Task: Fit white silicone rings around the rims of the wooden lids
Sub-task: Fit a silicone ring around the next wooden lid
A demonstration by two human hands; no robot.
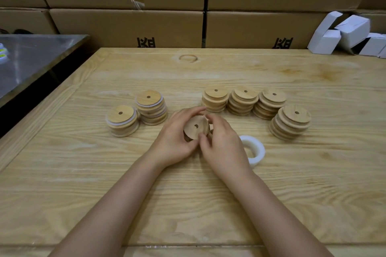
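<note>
A round wooden lid (195, 128) with a small centre hole is tilted up above the middle of the table, held between both hands. My left hand (177, 137) grips it from the left with fingers curled over its top edge. My right hand (222, 144) pinches its right and lower rim. A stack of white silicone rings (255, 150) lies just right of my right hand. Two stacks of lids with white rings (136, 111) stand at the left. Several stacks of bare wooden lids (257, 106) stand at the right.
The wooden table (188, 194) has a raised border. A metal table (31, 62) stands at the far left. Cardboard boxes (129, 27) form a wall behind. Small white cartons (346, 33) lie at the back right corner.
</note>
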